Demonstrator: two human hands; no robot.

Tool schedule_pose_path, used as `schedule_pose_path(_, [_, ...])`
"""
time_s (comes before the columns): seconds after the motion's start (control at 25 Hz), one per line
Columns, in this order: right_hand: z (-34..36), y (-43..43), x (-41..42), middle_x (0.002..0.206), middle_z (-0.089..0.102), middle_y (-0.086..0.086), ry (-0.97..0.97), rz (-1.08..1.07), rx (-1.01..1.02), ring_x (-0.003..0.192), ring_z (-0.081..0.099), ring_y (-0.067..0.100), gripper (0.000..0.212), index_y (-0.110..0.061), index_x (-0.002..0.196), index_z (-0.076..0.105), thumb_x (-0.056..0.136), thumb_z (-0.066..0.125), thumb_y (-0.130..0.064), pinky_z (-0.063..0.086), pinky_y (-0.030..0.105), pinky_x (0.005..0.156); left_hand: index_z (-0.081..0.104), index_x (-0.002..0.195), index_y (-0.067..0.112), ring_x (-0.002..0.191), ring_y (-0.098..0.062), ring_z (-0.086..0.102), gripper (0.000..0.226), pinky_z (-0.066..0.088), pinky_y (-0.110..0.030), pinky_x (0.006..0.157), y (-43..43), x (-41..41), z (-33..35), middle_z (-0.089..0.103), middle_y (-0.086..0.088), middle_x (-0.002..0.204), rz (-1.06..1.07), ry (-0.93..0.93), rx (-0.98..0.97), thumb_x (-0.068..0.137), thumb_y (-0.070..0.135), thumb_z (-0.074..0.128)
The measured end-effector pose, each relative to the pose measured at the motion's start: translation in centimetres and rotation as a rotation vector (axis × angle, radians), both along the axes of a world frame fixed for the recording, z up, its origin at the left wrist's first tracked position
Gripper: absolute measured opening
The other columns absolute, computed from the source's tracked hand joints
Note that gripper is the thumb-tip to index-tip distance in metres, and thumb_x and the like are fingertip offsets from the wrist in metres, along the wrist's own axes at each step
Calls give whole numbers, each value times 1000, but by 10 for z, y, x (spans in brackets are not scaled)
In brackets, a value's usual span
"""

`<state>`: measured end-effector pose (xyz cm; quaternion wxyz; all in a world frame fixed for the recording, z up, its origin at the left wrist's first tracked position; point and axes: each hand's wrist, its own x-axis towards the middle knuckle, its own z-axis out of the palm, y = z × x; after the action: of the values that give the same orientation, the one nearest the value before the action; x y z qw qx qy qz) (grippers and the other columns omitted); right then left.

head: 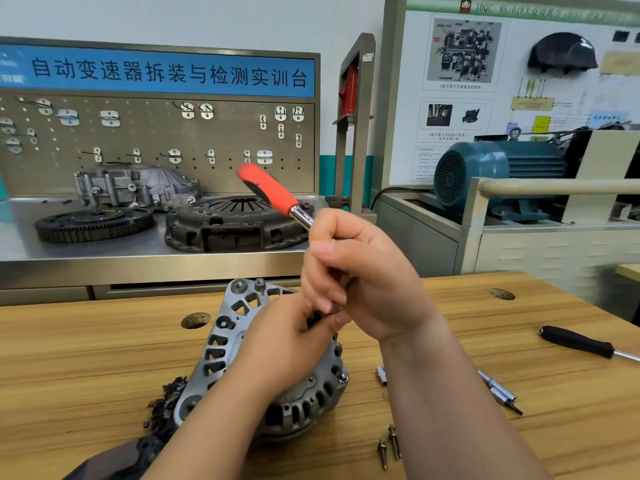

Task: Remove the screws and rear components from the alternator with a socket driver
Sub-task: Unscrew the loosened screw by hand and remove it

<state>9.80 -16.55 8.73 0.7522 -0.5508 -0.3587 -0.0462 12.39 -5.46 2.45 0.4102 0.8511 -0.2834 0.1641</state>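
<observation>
Gripping the socket driver [266, 188] in the right hand [363, 275], raised above the alternator [221, 341], with fingers clamped round the chrome shaft just under the red handle. Wrist bent, knuckles turned left, forearm rising from the lower right corner. Holding the tool tilted: handle up and to the left of the fingers, lower end hidden inside the fist and pointing down toward the left hand [287, 341].

Pinching the dark lower tip of the driver with the left hand, thumb and fingers curled together directly beneath the right fingers and touching them. Cannot tell what the dark piece at the tip is. Left forearm reaching in from the lower left, lying across the alternator's housing.

Directly below both sets of fingers, resting on the wooden bench [104, 358]: the alternator, tilted, its slotted aluminium end frame facing up and left.

Down and to the right of the fingers, on the bench: a small socket [381, 375], two loose screws [389, 445] nearer the bottom edge, chrome extension bars [498, 393], and further right a black-handled screwdriver [575, 341].

Beyond the fingers, on a steel bench behind: a clutch pressure plate [235, 223] and a toothed flywheel [93, 223].
</observation>
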Motion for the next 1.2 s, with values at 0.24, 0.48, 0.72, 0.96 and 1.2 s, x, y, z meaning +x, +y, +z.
schedule_pose_path(0.24, [-12, 18, 5, 53, 40, -5, -210, -1017, -19, 52, 39, 18, 26, -20, 62, 42, 85, 53, -22, 36, 31, 53, 55, 47, 50, 46, 13, 46, 55, 32, -7, 45, -5, -8, 9, 50, 27, 43, 5, -13, 7, 83, 8, 51])
schedule_pose_path(0.48, [3, 1, -3, 42, 42, 0, 27, -47, 43, 42, 44, 17, 19, -17, 61, 49, 77, 56, -11, 35, 27, 47, 51, 58, 32, 59, -7, 51, 23, 34, -19, 50, 0, 0, -1, 56, 10, 60, -25, -27, -19, 81, 37, 55])
schedule_pose_path(0.72, [-13, 17, 3, 62, 59, 4, -181, -1009, 17, 59, 50, 14, 23, -12, 67, 51, 88, 53, -22, 42, 25, 61, 57, 51, 48, 58, 12, 52, 48, 37, -9, 51, -3, -4, 6, 56, 29, 55, -32, -21, -7, 83, 12, 54])
schedule_pose_path(0.96, [2, 2, -1, 47, 47, 2, 16, -206, 91, 50, 47, 19, 23, -19, 56, 49, 78, 54, -12, 43, 26, 53, 57, 68, 34, 60, -4, 52, 17, 39, -20, 55, -1, 0, 0, 59, 9, 63, -59, -26, -19, 84, 35, 56])
schedule_pose_path(1.2, [-12, 18, 3, 54, 44, -5, -163, -930, 29, 54, 44, 21, 25, -20, 62, 45, 85, 53, -25, 45, 41, 56, 56, 51, 43, 55, 6, 50, 43, 35, -11, 50, -3, -2, 5, 57, 20, 54, -19, -12, -22, 82, 13, 57])
